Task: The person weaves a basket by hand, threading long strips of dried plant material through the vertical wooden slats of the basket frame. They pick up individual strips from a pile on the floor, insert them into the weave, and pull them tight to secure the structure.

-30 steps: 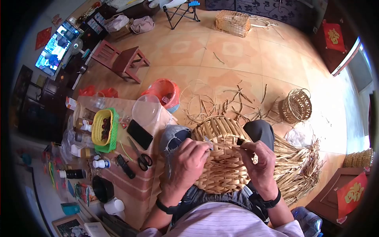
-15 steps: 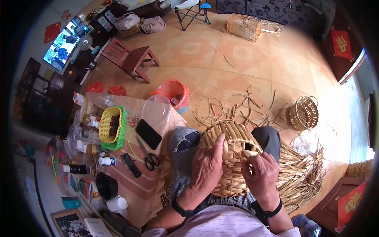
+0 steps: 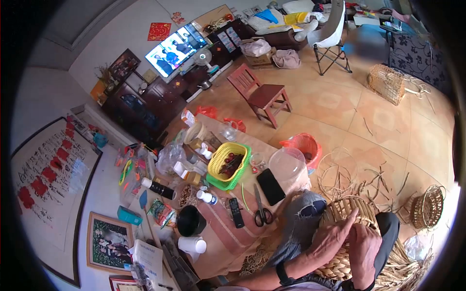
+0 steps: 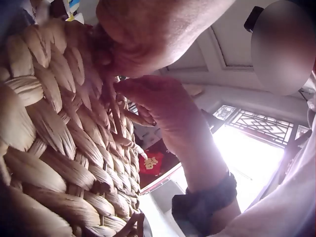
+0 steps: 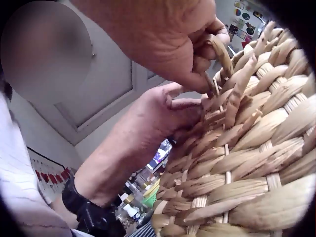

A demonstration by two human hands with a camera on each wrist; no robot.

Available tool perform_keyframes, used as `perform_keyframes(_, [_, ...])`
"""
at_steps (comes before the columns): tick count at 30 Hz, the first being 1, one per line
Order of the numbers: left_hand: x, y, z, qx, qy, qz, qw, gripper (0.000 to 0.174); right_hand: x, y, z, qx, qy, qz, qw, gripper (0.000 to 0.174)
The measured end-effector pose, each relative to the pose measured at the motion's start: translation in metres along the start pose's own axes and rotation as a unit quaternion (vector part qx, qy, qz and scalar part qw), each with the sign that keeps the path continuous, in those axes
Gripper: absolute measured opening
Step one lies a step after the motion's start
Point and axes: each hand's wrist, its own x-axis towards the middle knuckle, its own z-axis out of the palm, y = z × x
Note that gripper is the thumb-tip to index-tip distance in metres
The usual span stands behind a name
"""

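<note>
A woven straw basket (image 3: 349,206) sits between the person's knees, its thick plaited wall (image 4: 54,123) close up in the left wrist view. The left hand (image 3: 332,240) grips the basket, thumb and fingers at the weave in the right wrist view. Right beside it, the right hand (image 3: 365,243) pinches a bent straw strand (image 5: 222,54) that stands out of the weave. Several short strand ends (image 5: 239,94) stick out near the fingers. Parts of the fingertips are hidden behind the hands and the strands.
On the table at the left lie scissors (image 3: 262,208), a black phone (image 3: 271,187), a remote (image 3: 236,212) and a yellow basket (image 3: 221,157) in a green one. Straw bundles (image 3: 403,271) lie at the right, near a small woven basket (image 3: 427,207). A red chair (image 3: 264,94) stands beyond.
The head view has swung left, so the basket and hands now sit lower right. The right hand, apart from the left a second ago, is now close beside it at the basket.
</note>
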Motion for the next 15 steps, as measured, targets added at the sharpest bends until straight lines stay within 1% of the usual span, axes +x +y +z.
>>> perform_keyframes(2, [0.002,0.001,0.001,0.041,-0.049,-0.011,0.998,0.086,-0.002,0.000,0.001,0.027,0.011,0.019,0.999,0.009])
perform_keyframes(3, [0.003,-0.001,0.002,0.050,-0.064,0.000,0.997,0.086,-0.004,0.000,0.002,0.029,0.021,0.025,0.999,0.009])
perform_keyframes(6, [0.002,0.001,0.000,0.024,-0.016,0.029,0.999,0.087,-0.007,0.002,0.004,0.029,0.025,0.033,0.999,0.009])
perform_keyframes(9, [0.000,0.001,0.000,0.020,-0.025,0.022,0.999,0.087,-0.004,-0.002,0.000,0.022,0.028,0.016,0.999,0.009])
perform_keyframes(12, [0.002,-0.004,0.011,-0.051,0.090,0.054,0.993,0.059,0.002,-0.005,-0.007,0.018,0.046,-0.017,0.999,0.009])
perform_keyframes(13, [0.003,-0.001,0.007,-0.089,0.048,-0.009,0.995,0.053,0.004,-0.003,-0.009,0.012,0.051,-0.028,0.998,0.009])
perform_keyframes(15, [0.011,0.015,-0.021,-0.163,-0.037,-0.133,0.977,0.042,0.008,0.000,-0.009,-0.004,0.067,-0.061,0.996,0.010])
